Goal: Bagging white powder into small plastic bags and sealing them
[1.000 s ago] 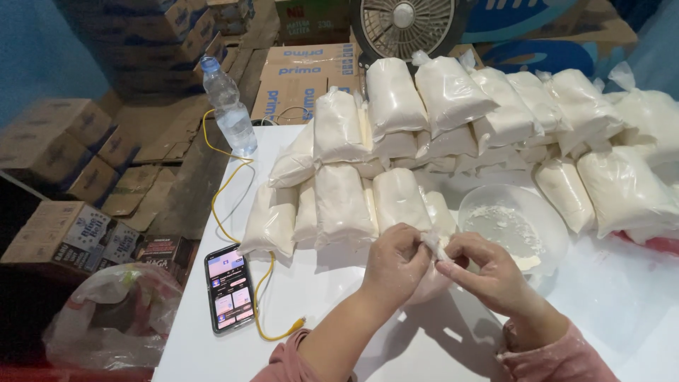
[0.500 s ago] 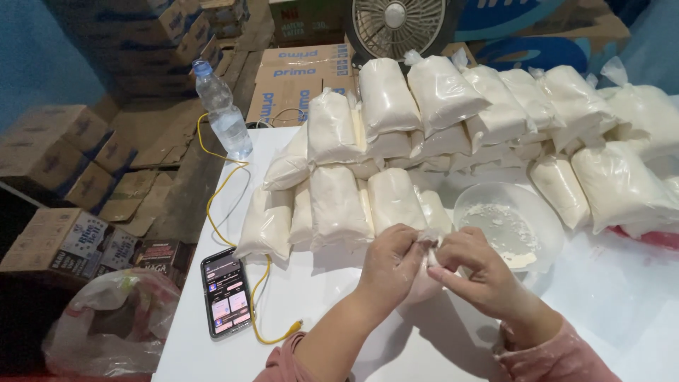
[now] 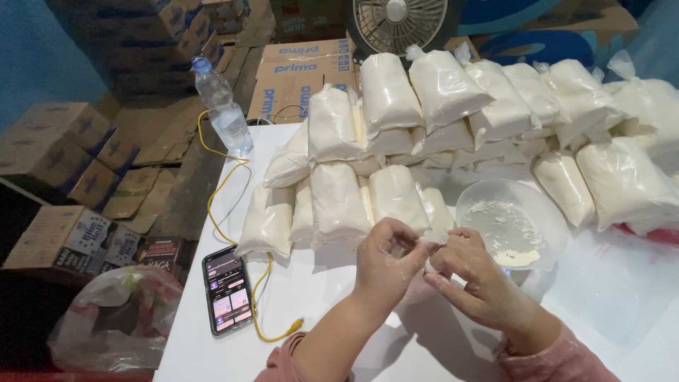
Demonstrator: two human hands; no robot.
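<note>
The white table (image 3: 212, 339) filled the lower frame, with stacked white powder bags (image 3: 396, 134) at upper centre. At lower centre, the left hand (image 3: 385, 265) and right hand (image 3: 474, 279) pinched a small clear bag (image 3: 433, 244) between fingertips.

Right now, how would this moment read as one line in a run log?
left hand: pinching bag top | right hand: pinching same spot | small bag: mostly hidden | bowl: powder residue | phone: lit, table's left

Pretty dim overall, bluish cast. The white table (image 3: 622, 304) and stacked white bags (image 3: 396, 141) catch most light, hands throw soft shadows toward the camera, left side's murky, slight wide-angle bending at edges.
</note>
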